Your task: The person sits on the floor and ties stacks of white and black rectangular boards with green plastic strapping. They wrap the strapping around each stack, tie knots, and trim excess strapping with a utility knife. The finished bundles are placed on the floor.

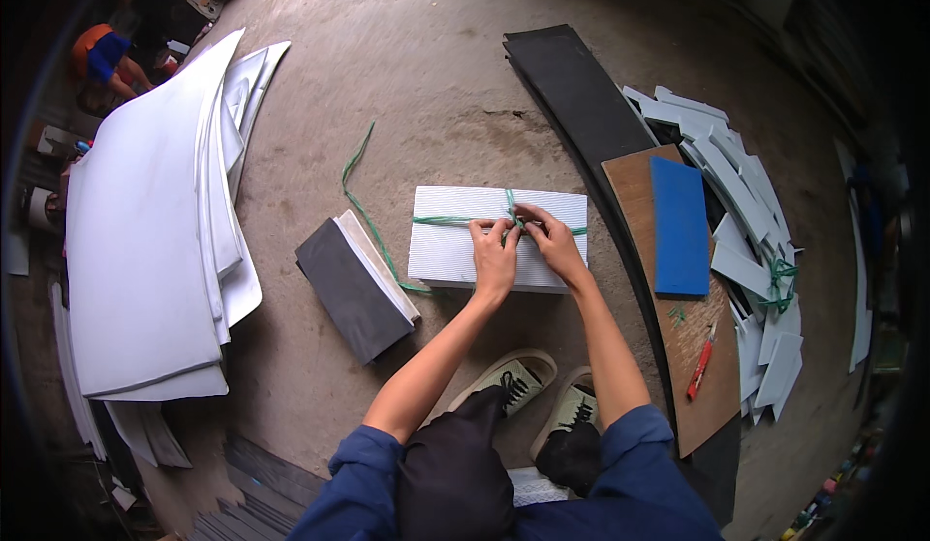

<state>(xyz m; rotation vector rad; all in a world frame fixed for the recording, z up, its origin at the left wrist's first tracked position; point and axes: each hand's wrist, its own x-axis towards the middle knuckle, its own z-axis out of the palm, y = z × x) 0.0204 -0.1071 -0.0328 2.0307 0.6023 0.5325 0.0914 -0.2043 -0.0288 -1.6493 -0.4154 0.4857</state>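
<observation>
You've got your left hand and right hand pinching the twine, so keep it snug without denting the stack's edges, imo.

A rectangular white block with a finely ribbed top lies flat on a concrete floor, its long sides running roughly left to right. Green string crosses it in 2 directions, lengthwise over the top and crosswise at the far edge, the strands meeting right of the middle, partly hidden. A loose length of green string curves across the floor at left, reaching the block's near left corner.
</observation>
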